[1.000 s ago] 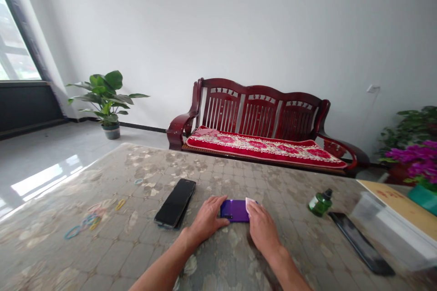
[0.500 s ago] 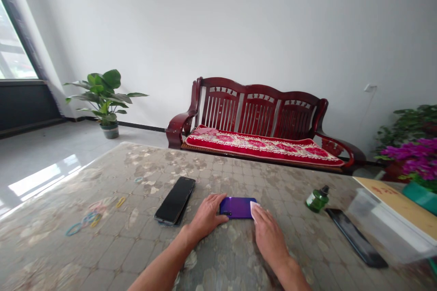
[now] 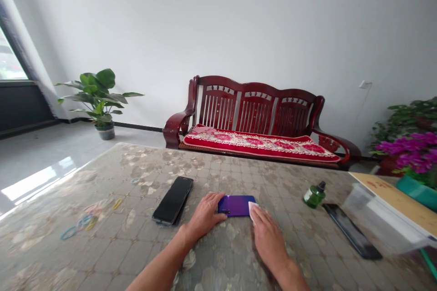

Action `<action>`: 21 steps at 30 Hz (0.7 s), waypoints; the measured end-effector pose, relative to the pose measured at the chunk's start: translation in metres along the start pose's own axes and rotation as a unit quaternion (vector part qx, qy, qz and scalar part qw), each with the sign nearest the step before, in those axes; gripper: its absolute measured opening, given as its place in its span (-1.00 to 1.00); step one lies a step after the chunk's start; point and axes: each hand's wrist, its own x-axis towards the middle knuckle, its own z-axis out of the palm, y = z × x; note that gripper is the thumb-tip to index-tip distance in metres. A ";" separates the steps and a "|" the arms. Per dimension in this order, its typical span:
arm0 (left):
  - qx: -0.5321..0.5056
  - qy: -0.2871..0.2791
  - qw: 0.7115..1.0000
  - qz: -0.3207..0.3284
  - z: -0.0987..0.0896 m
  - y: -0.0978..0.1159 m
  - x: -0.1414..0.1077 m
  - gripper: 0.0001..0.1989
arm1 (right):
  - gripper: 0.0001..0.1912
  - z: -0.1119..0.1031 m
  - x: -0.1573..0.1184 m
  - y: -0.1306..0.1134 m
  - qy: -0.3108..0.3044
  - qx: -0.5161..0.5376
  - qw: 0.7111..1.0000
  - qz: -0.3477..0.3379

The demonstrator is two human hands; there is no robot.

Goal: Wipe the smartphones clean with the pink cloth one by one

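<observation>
Phone (image 3: pixel 236 206), purple-backed, lies on the surface (image 3: pixel 218 257) with its long axis running left to right, between the left hand (image 3: pixel 205 213), which clasps its left end, and the right hand (image 3: pixel 268 234), which holds a white wipe (image 3: pixel 251 211) against its right end, neither nearer.

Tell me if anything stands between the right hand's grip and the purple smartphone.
Only the white cloth or tissue, in the grip of the right hand at the right end of the purple smartphone. The left hand is at its opposite end; nothing else visible intervenes.
</observation>
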 end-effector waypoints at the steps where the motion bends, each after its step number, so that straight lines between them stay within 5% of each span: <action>1: -0.001 0.000 1.000 0.000 0.000 0.000 0.000 -0.40 | -0.38 0.000 -0.001 0.005 0.002 -0.007 1.000 0.014; 4: -0.004 0.001 1.000 0.004 -0.001 0.001 0.000 -0.40 | -0.36 0.002 0.000 0.004 0.005 -0.022 0.999 0.030; 11: -0.001 0.004 1.000 0.007 0.002 -0.001 0.000 -0.41 | -0.38 0.010 0.008 -0.044 -0.003 0.016 0.999 -0.043; 21: -0.005 0.005 1.000 0.013 0.001 0.000 -0.001 -0.41 | -0.43 0.009 0.026 -0.012 -0.006 -0.006 1.000 0.006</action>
